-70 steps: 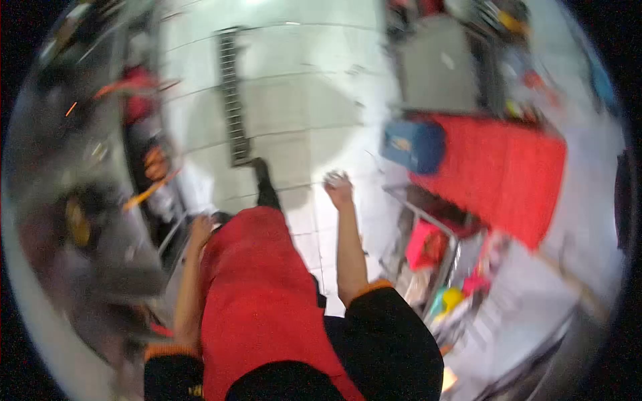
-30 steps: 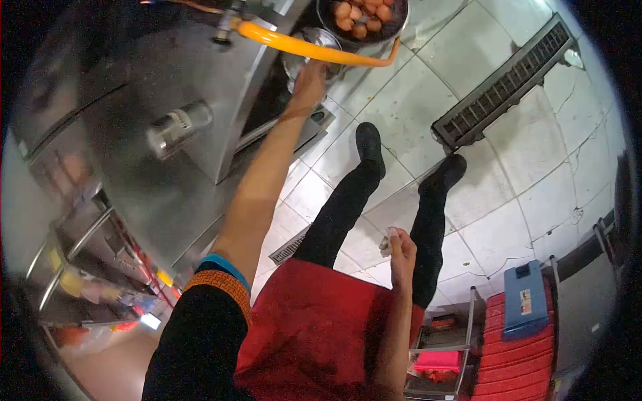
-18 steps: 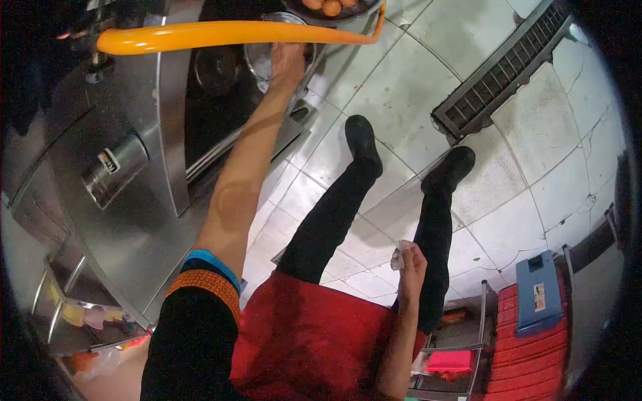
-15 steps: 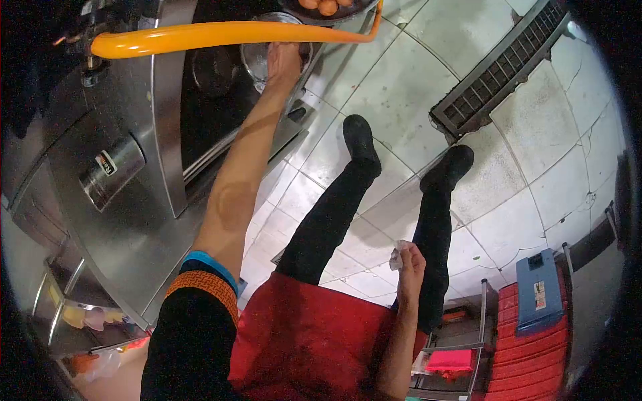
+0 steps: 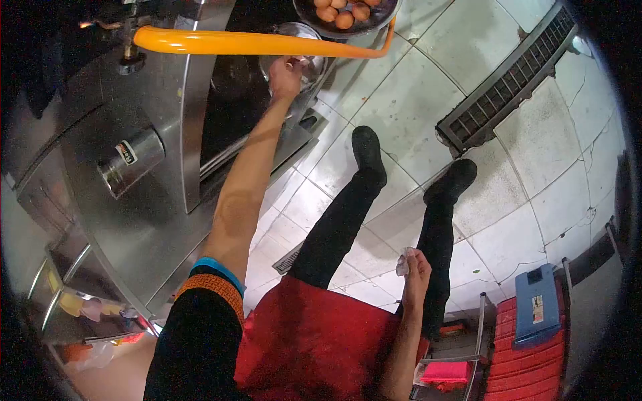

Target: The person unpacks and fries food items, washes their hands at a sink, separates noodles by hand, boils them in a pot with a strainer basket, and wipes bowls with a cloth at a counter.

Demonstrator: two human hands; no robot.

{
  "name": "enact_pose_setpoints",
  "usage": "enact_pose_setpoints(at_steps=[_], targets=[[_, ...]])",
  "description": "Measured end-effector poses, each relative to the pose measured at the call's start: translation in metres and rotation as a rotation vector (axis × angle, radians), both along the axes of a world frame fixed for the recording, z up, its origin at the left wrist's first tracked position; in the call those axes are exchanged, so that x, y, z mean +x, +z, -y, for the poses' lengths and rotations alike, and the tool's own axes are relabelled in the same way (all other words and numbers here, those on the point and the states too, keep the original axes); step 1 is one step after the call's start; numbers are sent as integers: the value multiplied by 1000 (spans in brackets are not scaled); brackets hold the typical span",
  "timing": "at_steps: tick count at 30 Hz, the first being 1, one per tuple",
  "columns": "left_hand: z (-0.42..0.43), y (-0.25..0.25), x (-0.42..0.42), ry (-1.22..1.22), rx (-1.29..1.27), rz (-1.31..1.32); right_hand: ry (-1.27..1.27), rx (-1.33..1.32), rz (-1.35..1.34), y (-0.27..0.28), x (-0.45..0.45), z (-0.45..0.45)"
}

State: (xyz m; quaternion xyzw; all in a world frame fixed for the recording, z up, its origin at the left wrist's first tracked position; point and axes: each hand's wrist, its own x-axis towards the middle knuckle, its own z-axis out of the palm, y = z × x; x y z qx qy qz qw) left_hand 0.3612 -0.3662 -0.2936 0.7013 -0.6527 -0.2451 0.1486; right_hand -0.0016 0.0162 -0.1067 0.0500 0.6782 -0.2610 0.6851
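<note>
My left hand (image 5: 286,77) is stretched out over a shiny round bowl (image 5: 314,69) on the lower shelf of a steel counter. Its fingers are curled and pressed together; whatever they pinch is too small to make out. An orange handle-like tube (image 5: 254,45) crosses the view just above this hand and covers part of the bowl. Lower right, beside my leg, my right hand (image 5: 417,274) is closed on a small crumpled, whitish see-through wad (image 5: 402,262).
Several brown eggs (image 5: 344,19) lie in a dark pan (image 5: 307,10) at the top. A labelled metal canister (image 5: 130,162) lies on the steel counter (image 5: 114,227). A floor grate (image 5: 508,80) is at upper right; a blue box lid (image 5: 537,304) rests on red plastic (image 5: 525,367) at lower right.
The whole view has shifted slightly, so most things sit lower and further right. My left hand's fingertips, hidden in the bowl before, now show above it. My right hand keeps its wad.
</note>
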Motion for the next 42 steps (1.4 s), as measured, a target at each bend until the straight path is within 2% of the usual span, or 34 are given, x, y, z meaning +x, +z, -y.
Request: enact_pose_setpoints(at_steps=[2,5,8,9,11,15,17,18,20,24,27,29,30,32,35,39,42], targets=[[-8,-7,17,122,29,-191,0,-2,-7,-2,0,-3],[-18,-17,41,212,42,-185,-5,-18,-15,2,0,4],[-18,9,30,218,66,-45,-7,-35,-6,3,-2,6],[-19,4,33,222,67,-45,-6,-40,-1,3,-4,5],[-17,-8,37,178,-17,-113,2,-32,-11,1,-5,1],[-8,-7,17,162,-50,-77,-14,-15,-16,-2,-2,-2],[-2,-28,21,63,-133,-242,-9,-4,-4,1,-2,3],[0,-15,8,64,-133,-243,-5,6,7,2,-2,5],[7,27,-26,39,-106,-29,-15,0,16,1,-2,6],[16,9,-22,22,90,-65,-19,-20,1,1,0,6],[18,4,-24,-20,-13,-59,-17,-14,-13,0,1,5],[20,-2,-25,-153,-112,177,-16,-15,-15,-2,0,4],[18,1,-28,-153,-111,176,-13,-16,-14,-2,0,4],[15,7,-35,-350,-176,296,-20,-15,-7,-2,0,5],[14,-2,-37,-420,-178,447,-29,-20,-5,0,1,6],[14,-3,-34,-401,-165,465,-5,-37,-18,-3,-2,4],[10,2,-31,-328,-25,439,-52,-41,11,0,-4,6]])
